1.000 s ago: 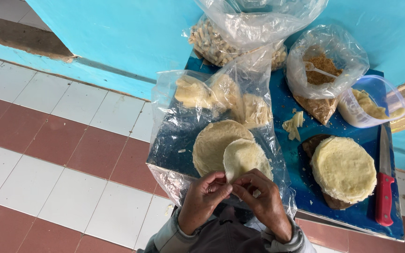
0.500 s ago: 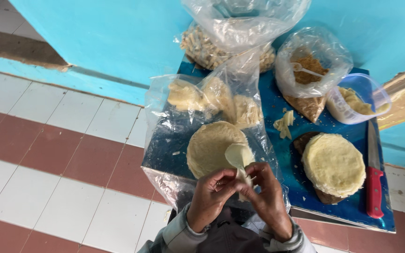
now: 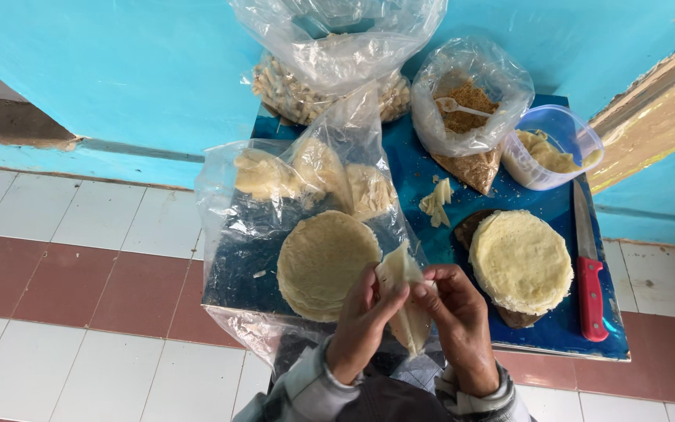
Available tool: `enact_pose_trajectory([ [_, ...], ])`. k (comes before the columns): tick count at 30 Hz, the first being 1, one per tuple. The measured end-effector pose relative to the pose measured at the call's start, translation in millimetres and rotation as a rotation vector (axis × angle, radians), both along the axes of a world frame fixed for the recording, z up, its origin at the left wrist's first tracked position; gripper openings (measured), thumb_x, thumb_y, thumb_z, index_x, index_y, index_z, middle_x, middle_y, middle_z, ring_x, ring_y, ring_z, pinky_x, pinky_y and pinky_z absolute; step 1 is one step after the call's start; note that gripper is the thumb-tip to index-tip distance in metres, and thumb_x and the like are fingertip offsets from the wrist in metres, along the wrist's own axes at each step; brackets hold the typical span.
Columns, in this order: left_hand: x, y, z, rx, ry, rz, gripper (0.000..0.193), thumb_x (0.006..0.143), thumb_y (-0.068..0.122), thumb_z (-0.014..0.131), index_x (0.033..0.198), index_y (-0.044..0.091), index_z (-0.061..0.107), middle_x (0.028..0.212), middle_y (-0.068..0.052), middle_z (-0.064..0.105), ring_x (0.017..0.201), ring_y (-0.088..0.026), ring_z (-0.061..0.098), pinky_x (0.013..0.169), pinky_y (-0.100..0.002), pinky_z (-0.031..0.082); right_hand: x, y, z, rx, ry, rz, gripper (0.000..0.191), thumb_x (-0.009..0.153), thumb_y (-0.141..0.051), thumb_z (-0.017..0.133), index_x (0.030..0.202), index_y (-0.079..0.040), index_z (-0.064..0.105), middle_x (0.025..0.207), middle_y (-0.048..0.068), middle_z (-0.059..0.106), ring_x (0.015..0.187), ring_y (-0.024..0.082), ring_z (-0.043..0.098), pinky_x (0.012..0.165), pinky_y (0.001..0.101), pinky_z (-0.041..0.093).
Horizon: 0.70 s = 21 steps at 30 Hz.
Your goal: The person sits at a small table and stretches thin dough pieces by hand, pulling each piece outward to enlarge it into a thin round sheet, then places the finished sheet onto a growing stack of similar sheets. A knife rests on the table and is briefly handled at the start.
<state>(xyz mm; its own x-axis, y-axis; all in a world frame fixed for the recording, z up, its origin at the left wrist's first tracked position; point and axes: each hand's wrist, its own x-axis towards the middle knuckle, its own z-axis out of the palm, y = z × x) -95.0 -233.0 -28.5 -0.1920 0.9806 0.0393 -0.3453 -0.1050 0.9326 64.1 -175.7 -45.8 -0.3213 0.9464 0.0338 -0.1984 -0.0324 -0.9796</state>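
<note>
Matt, floury dough sheet point(image 3: 401, 301); glossy clear plastic bag point(image 3: 251, 227); smooth blue tabletop point(image 3: 556, 328).

Place: a small, makeshift food-preparation spot, likely a home or street stall
Walls: painted turquoise
Floor: white and reddish-brown tiles point(image 3: 64, 266)
Work surface: low blue table point(image 3: 556, 328)
Signs of cooking: stacks of flat dough rounds point(image 3: 520, 259), plastic bags of fillings point(image 3: 469, 101), red-handled knife point(image 3: 590, 273)

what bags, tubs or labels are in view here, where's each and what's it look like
Large clear bag: back of the blue table, pale pieces inside.
Small clear bag: right of it, brown crumbs, white spoon.
Clear tub: far right, pale dough scraps.
Flat clear bag: front left, under round wrappers.
No labels, signs or screens visible.
</note>
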Motion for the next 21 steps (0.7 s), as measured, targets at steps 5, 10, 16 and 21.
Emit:
enact_pose_trajectory([
  [5,36,14,6,0.177,0.201,0.168,0.017,0.109,0.020,0.060,0.108,0.003,0.062,0.086,0.003,0.061,0.075,-0.006,0.056,0.066,-0.024,0.045,10,0,-1,0.036,-0.156,-0.121,0.031,0.095,-0.013,0.068,0.125,-0.006,0.060,0.097,0.006,0.070,0.086,0.009,0.064,0.072,0.0243,0.053],
  [10,55,27,-3,0.210,0.167,0.161,0.015,0.109,0.019,0.059,0.104,0.004,0.061,0.077,0.005,0.056,0.067,-0.003,0.046,0.057,-0.023,0.037,34,11,-5,0.045,-0.007,-0.248,0.016,0.098,-0.009,0.071,0.112,-0.002,0.065,0.088,0.002,0.071,0.077,0.004,0.060,0.065,0.0214,0.047],
  [16,34,39,-30,0.224,-0.081,0.091,0.018,0.112,0.017,0.060,0.097,0.008,0.058,0.077,0.008,0.049,0.064,-0.003,0.038,0.053,-0.024,0.029,80,41,8,0.090,-0.025,-0.326,0.011,0.096,-0.009,0.073,0.105,-0.005,0.069,0.082,-0.002,0.070,0.073,0.002,0.061,0.065,0.0192,0.049],
  [21,12,34,-38,0.176,-0.221,0.124,0.012,0.108,0.015,0.061,0.101,0.005,0.061,0.085,0.003,0.057,0.073,-0.005,0.047,0.063,-0.022,0.039,103,56,27,0.048,-0.081,-0.338,0.009,0.098,-0.013,0.072,0.101,-0.005,0.070,0.081,0.000,0.069,0.070,0.006,0.061,0.061,0.0225,0.050],
])
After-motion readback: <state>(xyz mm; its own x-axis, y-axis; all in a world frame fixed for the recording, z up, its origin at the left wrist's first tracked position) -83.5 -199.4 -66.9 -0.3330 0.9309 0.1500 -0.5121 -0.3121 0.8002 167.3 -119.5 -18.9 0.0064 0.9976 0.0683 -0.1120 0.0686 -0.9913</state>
